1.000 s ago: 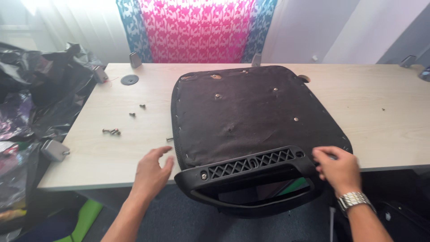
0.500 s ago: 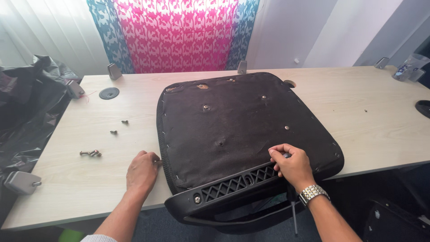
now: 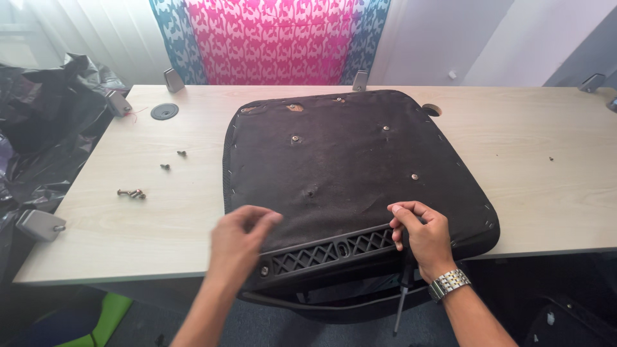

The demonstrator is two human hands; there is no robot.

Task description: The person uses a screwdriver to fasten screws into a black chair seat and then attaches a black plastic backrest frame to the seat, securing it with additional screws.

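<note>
One seat cushion [image 3: 347,173], black fabric underside up, lies across the middle of one pale wooden bench [image 3: 546,186], its front edge overhanging toward the person. One black plastic lattice strip [image 3: 334,249] runs along that edge. Left hand [image 3: 239,241]: fingers loosely curled, empty, over the cushion's near left corner. Right hand [image 3: 421,231]: closed on one slim screwdriver [image 3: 402,299], shaft pointing down below the bench edge; one metal wristwatch [image 3: 448,283]. Loose screws [image 3: 132,193], about four, lie left of the cushion. One black round cap [image 3: 164,111] at far left.
</note>
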